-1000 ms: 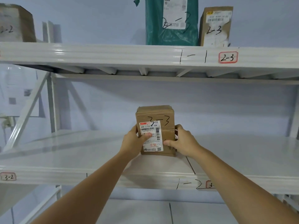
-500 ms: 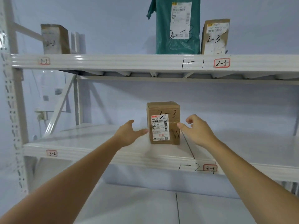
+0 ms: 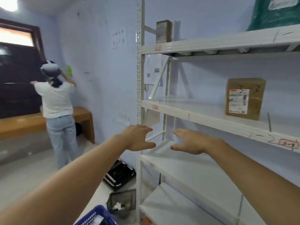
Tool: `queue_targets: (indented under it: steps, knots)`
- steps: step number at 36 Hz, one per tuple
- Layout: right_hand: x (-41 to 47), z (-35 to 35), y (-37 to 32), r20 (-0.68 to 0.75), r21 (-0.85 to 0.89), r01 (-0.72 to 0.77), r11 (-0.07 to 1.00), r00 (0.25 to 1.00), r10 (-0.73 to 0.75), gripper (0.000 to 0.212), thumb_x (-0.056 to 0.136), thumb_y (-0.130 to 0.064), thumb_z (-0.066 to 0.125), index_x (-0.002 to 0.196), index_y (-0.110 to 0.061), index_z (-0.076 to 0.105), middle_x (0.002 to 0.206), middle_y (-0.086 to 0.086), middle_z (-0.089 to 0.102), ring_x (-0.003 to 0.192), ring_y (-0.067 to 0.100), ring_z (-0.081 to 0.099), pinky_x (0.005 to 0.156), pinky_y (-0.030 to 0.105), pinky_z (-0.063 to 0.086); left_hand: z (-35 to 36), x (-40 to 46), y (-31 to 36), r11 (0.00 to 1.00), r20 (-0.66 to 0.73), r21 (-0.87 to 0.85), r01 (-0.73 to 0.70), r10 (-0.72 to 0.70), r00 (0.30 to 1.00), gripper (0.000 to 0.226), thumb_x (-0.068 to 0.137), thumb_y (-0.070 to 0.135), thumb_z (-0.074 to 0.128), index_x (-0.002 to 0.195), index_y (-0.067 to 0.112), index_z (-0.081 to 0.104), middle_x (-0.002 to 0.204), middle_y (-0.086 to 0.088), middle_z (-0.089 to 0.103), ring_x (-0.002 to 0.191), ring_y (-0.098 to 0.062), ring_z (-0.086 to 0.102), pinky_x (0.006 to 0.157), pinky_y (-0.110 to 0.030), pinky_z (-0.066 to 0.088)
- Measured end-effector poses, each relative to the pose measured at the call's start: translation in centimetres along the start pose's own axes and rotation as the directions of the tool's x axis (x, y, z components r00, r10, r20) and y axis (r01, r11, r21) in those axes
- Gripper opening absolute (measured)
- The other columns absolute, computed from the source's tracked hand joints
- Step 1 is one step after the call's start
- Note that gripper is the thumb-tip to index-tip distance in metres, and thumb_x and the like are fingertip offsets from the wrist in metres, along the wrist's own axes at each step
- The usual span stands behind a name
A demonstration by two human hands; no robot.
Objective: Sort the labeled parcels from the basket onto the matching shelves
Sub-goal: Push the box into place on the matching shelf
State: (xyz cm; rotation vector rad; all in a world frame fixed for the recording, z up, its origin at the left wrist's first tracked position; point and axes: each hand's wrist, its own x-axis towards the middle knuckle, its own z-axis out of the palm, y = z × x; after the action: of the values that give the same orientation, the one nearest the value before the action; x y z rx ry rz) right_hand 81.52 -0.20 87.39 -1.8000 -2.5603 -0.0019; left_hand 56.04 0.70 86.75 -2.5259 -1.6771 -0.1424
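A brown cardboard parcel [image 3: 244, 99] marked 3-3 stands upright on the middle white shelf [image 3: 203, 116], left of the red 3-3 tag [image 3: 289, 144] on the shelf edge. My left hand [image 3: 138, 138] and my right hand [image 3: 190, 142] hover in front of the rack's left end, below that shelf, both with fingers spread and holding nothing. They are well left of and below the parcel. A corner of the blue basket [image 3: 97, 215] shows at the bottom edge. On the top shelf stand another brown parcel [image 3: 163, 31] and part of a green bag [image 3: 274, 12].
The rack's white perforated upright [image 3: 140, 78] stands just behind my left hand. On the floor lie a dark mesh bin [image 3: 122, 202] and a black case [image 3: 119, 173]. A person in a white shirt [image 3: 56, 101] stands at the far left by a wooden bench [image 3: 21, 124].
Both hands have let go of the 3-3 parcel and pulled back down and left, away from it. The view has swung left, so the parcel now sits at the right.
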Motion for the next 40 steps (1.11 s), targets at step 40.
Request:
queue_targets:
  steps: [40]
  knots:
    - [13.6,23.3,-48.8,0.268,0.047,0.298,0.953,0.916,-0.299,0.085,0.097,-0.066,0.049,0.164,-0.025,0.019,0.169,-0.001,0.027,0.153,0.021,0.031,0.121,0.046,0.034,17.8,-33.2,-40.9,0.964,0.248,0.091,0.248,-0.263,0.932,0.077,0.096,0.071,0.047,0.157,0.025,0.038,0.156,0.0,0.05,0.14,-0.027,0.048,0.112,-0.044,0.043]
